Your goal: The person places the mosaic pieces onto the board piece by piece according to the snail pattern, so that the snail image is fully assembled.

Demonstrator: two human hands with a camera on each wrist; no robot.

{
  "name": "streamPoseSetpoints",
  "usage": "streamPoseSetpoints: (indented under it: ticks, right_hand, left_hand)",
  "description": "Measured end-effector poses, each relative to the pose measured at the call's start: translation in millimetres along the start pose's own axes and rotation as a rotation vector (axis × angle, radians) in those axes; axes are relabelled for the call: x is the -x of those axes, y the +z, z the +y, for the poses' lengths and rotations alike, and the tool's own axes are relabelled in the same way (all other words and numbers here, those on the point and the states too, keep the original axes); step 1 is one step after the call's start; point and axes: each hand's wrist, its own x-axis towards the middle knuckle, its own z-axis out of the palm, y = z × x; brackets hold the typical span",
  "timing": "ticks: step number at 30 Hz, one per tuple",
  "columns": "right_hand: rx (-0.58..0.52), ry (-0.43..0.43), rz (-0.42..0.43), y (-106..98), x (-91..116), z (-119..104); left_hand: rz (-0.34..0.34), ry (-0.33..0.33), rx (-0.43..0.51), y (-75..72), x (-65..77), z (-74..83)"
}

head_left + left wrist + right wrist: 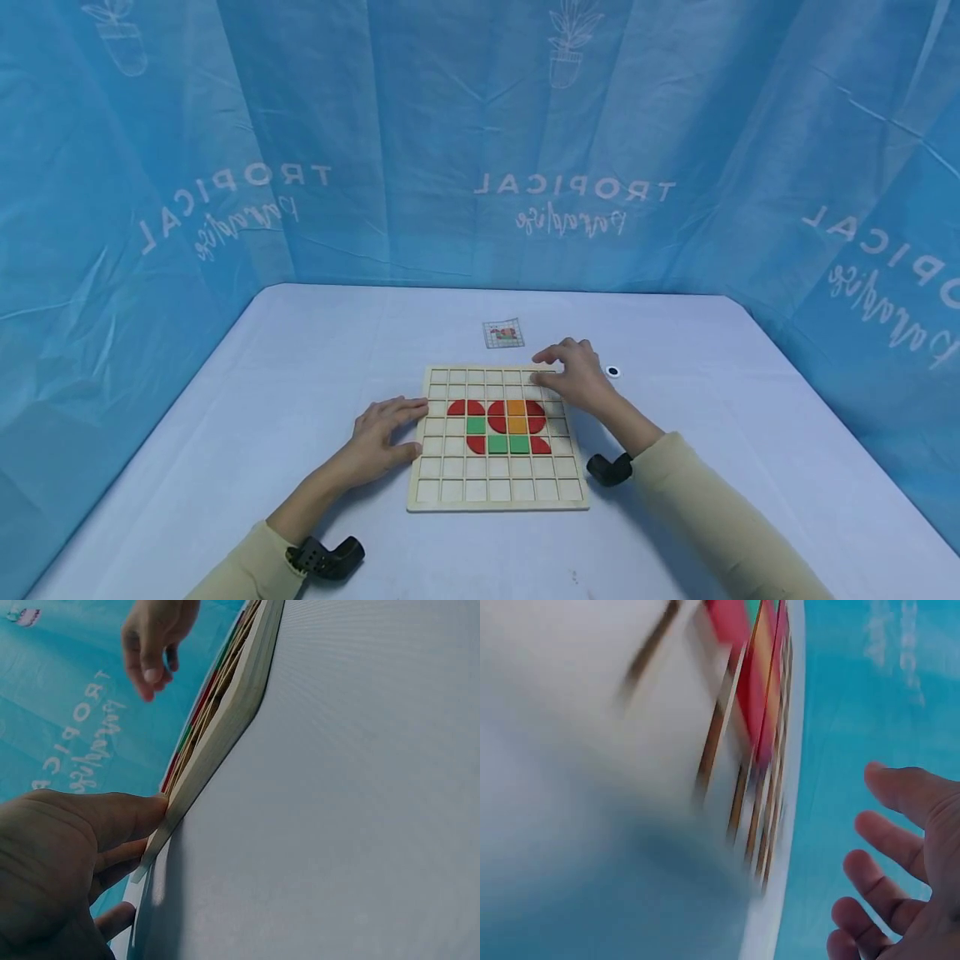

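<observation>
A square wooden grid board (498, 494) lies on the table, with red curved pieces (536, 408), green squares (498, 444) and orange squares (517, 425) in its middle cells. My left hand (386, 437) rests at the board's left edge, its thumb (131, 817) touching the rim. Over the board's far right corner hovers my right hand (577, 375). The right wrist view shows its fingers (889, 840) spread apart with nothing between them. Just right of that hand lies a round white piece with a black centre (612, 372).
Beyond the board's far edge lies a small card (503, 333) with a coloured picture on a grid. A white cloth (337, 333) covers the table. Blue printed curtains (420, 142) hang behind it and along both sides.
</observation>
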Motion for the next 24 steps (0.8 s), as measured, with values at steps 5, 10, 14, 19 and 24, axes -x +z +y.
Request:
streamPoseSetpoints:
  ticks: [5, 10, 14, 19, 24]
  right_hand:
    - [0.005, 0.068, 0.030, -19.9, 1.8, 43.2]
    - [0.009, 0.174, 0.018, -31.1, 5.4, 77.3]
    - [0.010, 0.227, 0.011, -35.8, 6.8, 93.8]
    - [0.030, 0.260, 0.003, -37.2, 5.6, 107.8]
    - [0.057, 0.301, -0.002, -36.0, 4.9, 114.8]
  left_hand:
    - [-0.008, -0.014, 0.004, -0.6, -0.2, -0.3]
    - [-0.008, -0.008, 0.008, 0.0, 0.0, -1.8]
    - [-0.004, 0.003, 0.011, 0.2, 0.7, -2.0]
    - [0.002, 0.018, 0.005, 0.2, 0.8, -1.6]
    - [0.002, 0.017, -0.003, 0.2, 0.4, -0.7]
